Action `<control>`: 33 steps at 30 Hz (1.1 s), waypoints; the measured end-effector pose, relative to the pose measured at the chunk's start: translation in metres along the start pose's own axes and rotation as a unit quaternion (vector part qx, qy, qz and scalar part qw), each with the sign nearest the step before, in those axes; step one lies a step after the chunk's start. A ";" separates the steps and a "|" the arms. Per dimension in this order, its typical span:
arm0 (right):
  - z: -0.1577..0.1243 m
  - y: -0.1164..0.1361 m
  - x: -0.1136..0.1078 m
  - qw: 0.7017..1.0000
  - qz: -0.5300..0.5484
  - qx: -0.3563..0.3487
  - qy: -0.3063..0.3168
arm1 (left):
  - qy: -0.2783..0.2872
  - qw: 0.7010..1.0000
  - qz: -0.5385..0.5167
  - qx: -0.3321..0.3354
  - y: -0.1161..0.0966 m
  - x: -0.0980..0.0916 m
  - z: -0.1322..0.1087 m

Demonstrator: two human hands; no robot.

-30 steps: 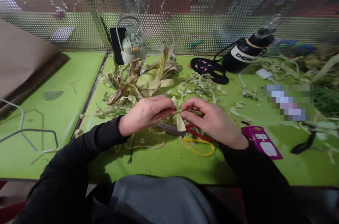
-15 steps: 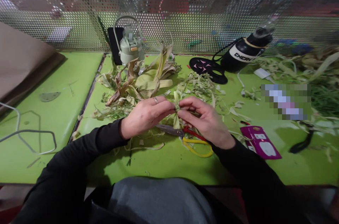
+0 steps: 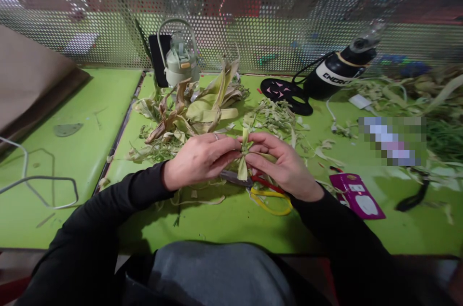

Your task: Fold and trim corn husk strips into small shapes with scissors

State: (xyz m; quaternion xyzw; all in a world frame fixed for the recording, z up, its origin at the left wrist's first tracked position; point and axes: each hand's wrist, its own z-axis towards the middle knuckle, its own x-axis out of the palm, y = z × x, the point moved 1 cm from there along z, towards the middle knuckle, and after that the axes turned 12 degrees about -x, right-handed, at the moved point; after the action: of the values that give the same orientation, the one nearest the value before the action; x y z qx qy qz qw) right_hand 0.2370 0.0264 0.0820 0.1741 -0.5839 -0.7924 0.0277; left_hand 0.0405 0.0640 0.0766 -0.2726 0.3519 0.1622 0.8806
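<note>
Between my hands is a small folded piece of corn husk [image 3: 242, 169], pale green, with strips sticking out above and below the fingers. My left hand [image 3: 204, 156], with a ring on one finger, pinches its left side. From the right, my right hand [image 3: 280, 164] pinches the same piece between thumb and fingers; a strip shows inside its grip. Just beneath the hands lie scissors [image 3: 269, 201] with yellow and red handles, partly hidden. Behind them rises a heap of dried and green corn husks [image 3: 202, 108], with shredded husk bits [image 3: 275, 112] to its right.
A pale green bottle [image 3: 180, 67] and a dark phone stand by the perforated metal screen [image 3: 231, 31]. Right of them are a black palette-shaped piece [image 3: 278, 90], a black bottle [image 3: 331, 77] and a purple packet [image 3: 356, 195]. Brown paper [image 3: 36, 79] and a grey wire lie left.
Both hands have stayed close together on the husk piece and shifted slightly right in view. The lower strip is turned a little, and a strip now shows within my right hand.
</note>
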 end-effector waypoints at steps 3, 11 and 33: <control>0.000 0.002 0.000 1.000 -0.003 -0.017 -0.004 | 0.001 1.000 -0.005 0.000 0.000 -0.002 0.000; 0.004 0.013 -0.011 0.992 -0.124 -0.022 -0.013 | 0.072 0.995 -0.037 -0.053 0.001 -0.002 0.001; 0.001 0.001 -0.004 0.996 0.020 0.023 -0.089 | 0.150 0.978 -0.117 -0.091 -0.022 0.014 -0.012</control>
State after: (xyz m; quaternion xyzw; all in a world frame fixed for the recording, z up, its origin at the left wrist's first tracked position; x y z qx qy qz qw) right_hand 0.2402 0.0285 0.0839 0.0918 -0.6057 -0.7903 -0.0126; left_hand 0.0548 0.0407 0.0673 -0.4122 0.4293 0.0467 0.8023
